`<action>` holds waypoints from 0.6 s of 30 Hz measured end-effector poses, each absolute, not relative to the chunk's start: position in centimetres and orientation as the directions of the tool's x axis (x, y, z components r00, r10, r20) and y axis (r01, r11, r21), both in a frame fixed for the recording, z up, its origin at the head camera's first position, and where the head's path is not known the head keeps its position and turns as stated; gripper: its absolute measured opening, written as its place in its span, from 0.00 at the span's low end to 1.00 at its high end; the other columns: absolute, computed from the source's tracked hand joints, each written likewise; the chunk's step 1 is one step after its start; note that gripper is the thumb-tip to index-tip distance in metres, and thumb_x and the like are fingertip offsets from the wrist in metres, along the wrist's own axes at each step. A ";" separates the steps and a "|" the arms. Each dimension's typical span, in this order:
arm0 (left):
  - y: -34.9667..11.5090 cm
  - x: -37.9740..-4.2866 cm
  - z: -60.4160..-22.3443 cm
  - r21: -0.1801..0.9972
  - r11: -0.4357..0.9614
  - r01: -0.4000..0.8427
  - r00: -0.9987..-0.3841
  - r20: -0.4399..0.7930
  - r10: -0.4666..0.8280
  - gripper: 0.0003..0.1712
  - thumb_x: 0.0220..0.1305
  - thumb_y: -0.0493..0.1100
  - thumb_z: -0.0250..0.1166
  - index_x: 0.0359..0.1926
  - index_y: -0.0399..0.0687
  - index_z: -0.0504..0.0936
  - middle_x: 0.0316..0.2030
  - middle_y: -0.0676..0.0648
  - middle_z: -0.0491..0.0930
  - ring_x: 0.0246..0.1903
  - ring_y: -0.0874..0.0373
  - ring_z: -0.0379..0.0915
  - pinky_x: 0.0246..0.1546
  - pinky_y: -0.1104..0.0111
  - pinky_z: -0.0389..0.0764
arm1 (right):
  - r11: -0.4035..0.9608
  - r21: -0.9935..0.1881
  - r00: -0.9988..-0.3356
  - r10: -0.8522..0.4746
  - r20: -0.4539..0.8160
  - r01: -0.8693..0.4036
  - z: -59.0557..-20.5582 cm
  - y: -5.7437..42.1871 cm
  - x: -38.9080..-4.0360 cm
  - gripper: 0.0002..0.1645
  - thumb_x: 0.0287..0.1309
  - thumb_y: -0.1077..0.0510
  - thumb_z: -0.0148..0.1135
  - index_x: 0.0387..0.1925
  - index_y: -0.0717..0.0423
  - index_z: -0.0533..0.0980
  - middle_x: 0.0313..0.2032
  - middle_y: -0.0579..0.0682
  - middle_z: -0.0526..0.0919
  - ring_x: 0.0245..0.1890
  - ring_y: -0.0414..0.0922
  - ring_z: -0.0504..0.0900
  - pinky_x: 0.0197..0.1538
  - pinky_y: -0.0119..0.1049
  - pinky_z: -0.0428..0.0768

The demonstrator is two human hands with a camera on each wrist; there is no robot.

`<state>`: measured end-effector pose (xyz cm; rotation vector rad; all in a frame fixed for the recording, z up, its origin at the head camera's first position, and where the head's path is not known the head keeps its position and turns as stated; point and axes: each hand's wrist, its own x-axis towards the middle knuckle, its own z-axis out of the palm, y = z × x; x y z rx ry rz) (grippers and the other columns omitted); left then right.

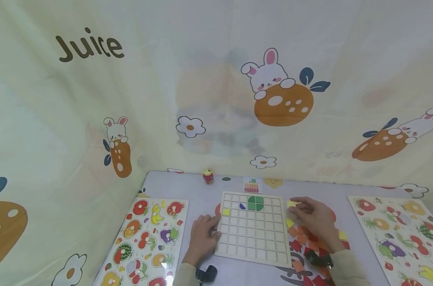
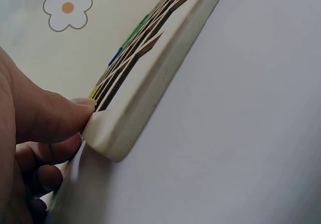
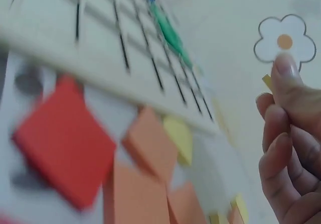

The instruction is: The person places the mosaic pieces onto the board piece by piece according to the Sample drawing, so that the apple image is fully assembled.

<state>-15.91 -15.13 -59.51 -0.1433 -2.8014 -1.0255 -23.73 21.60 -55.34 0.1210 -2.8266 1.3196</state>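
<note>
A pale wooden grid board (image 1: 252,238) lies in the middle of the table. Thumb and fingers of my left hand (image 1: 202,236) grip its left edge; the left wrist view shows the thumb (image 2: 60,116) at the rim and the other fingers curled below. Beyond the board's upper right side, my right hand (image 1: 314,218) pinches a yellow tile (image 1: 291,203) between thumb and fingers. On the grid sit green quarter-round tiles (image 1: 255,203) forming a rounded shape, a small blue piece (image 1: 242,206) and a yellow square (image 1: 226,212).
Red and orange tiles (image 1: 302,239) lie scattered right of the board, partly under my right wrist. Fruit puzzle boards flank it at left (image 1: 152,238) and right (image 1: 399,238). A picture card (image 1: 252,185) and a small toy figure (image 1: 208,176) stand behind, before a printed curtain (image 1: 216,87).
</note>
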 end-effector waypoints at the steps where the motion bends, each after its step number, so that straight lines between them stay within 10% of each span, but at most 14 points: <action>1: -15.1 -15.9 -59.6 0.631 0.762 0.145 -0.983 0.181 0.037 0.31 0.60 0.40 0.69 0.67 0.45 0.83 0.30 0.59 0.70 0.35 0.67 0.57 0.42 0.67 0.61 | 0.625 -0.778 -0.998 -0.049 0.043 -0.065 -55.3 21.3 -23.7 0.30 0.65 0.41 0.74 0.62 0.51 0.82 0.45 0.55 0.91 0.43 0.49 0.89 0.39 0.29 0.81; 18: -15.3 -16.1 -59.7 0.641 0.755 0.139 -0.984 0.174 0.033 0.32 0.58 0.40 0.69 0.67 0.47 0.83 0.30 0.59 0.71 0.35 0.67 0.57 0.43 0.66 0.62 | 0.560 -0.810 -0.983 -0.133 0.124 -0.177 -57.2 12.1 -23.5 0.19 0.62 0.53 0.77 0.54 0.45 0.86 0.43 0.45 0.86 0.41 0.43 0.81 0.45 0.33 0.78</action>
